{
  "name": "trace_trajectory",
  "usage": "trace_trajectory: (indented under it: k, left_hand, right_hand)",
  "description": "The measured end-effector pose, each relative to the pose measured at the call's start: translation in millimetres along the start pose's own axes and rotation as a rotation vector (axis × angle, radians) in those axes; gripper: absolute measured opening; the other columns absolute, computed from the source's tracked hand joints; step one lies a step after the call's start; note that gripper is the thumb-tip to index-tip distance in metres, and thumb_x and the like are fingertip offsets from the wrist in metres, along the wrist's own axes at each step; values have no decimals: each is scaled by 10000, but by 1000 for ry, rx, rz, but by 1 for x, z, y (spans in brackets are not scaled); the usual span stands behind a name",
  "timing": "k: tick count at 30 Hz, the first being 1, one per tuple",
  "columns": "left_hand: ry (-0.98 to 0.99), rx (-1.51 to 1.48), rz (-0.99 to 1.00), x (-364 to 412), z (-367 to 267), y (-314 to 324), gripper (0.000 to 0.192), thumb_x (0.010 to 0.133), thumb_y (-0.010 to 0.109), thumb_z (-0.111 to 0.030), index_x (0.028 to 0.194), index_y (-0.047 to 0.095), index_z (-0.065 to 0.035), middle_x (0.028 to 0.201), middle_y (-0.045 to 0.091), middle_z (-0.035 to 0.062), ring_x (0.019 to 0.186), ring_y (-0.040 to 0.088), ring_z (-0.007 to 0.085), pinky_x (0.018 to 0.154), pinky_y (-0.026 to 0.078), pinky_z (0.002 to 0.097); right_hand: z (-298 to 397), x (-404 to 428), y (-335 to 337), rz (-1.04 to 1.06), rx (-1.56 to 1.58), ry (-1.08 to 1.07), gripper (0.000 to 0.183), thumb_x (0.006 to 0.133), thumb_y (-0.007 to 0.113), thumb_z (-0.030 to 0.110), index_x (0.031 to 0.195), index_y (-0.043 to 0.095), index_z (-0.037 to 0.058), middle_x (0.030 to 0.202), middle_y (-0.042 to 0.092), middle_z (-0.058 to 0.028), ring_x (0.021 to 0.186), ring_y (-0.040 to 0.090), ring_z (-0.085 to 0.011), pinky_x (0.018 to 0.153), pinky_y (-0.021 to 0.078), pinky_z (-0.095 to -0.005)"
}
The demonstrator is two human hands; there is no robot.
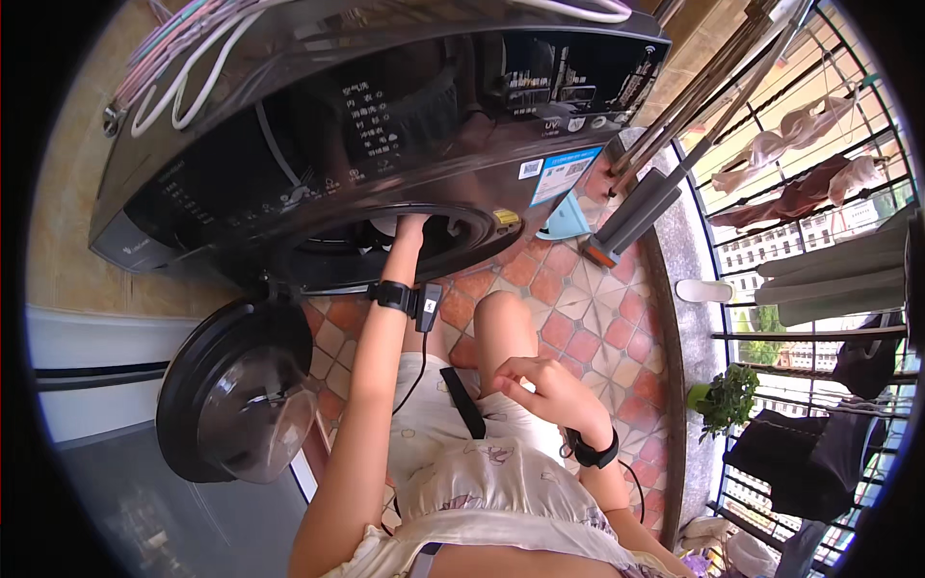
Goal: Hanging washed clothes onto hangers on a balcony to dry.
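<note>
In front of me stands a dark front-loading washing machine with its round glass door swung wide to the left. My left hand reaches through the rubber-rimmed opening into the drum. Its fingers are hidden inside, so whether they hold anything does not show. Something pale appears beside that hand in the drum. Above my lap, my right hand hangs with loosely bent fingers, thumb apart and nothing in it. Both wrists carry black straps, and a small cabled device sits by the left one.
Several hangers lie on top of the machine. To its right are a blue dustpan, a grey upright floor cleaner and long poles. A potted plant and a white slipper rest on the ledge beside barred windows with hanging clothes.
</note>
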State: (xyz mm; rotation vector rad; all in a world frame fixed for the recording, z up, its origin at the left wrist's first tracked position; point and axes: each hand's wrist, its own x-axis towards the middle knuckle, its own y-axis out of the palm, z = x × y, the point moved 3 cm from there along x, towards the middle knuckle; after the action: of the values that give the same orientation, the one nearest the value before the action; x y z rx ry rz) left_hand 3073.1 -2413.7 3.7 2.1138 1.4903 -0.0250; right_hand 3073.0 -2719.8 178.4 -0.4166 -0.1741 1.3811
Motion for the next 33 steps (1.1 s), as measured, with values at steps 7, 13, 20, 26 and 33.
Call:
trace_trajectory:
  k: [7,13,20,26,33]
  left_hand:
    - [-46,73,78,-17,2,-19,188,722,552,-42,903,589,-9,881,568,39,768,556,130,561,480,294]
    - [77,102,43,-102,-48,-68,74,653,481,-7,633,552,-2,773,502,10,694,504,103,679,411,233]
    - [298,148,83,-233,-116,-69,387,536,396,-2,847,580,134,1116,509,116,1002,501,191,833,362,230]
    - [314,160,397,-292,-128,-56,308,622,403,-7,800,616,125,1078,553,154,893,529,151,691,379,198]
    - [298,205,403,-314,-161,-78,340,657,383,4,869,596,163,835,634,211,739,634,217,694,485,256]
  right_hand:
    - [-19,-34,48,94,114,146,150,851,514,126,906,597,13,795,636,-90,754,610,-182,694,466,-288]
    - [-37,-34,58,-44,211,229,146,839,518,105,873,601,-10,757,616,-87,749,591,-148,679,457,-267]
    - [-41,21,70,-164,210,271,399,850,547,249,1132,461,-20,1042,570,-163,868,596,-247,772,458,-300]
    - [1,52,87,-448,-404,-259,656,717,627,185,1221,307,-87,1198,438,-256,1016,488,-387,849,415,-396]
    - [13,31,87,-319,-310,-344,323,668,642,89,978,576,30,884,585,-171,841,549,-320,724,440,-359]
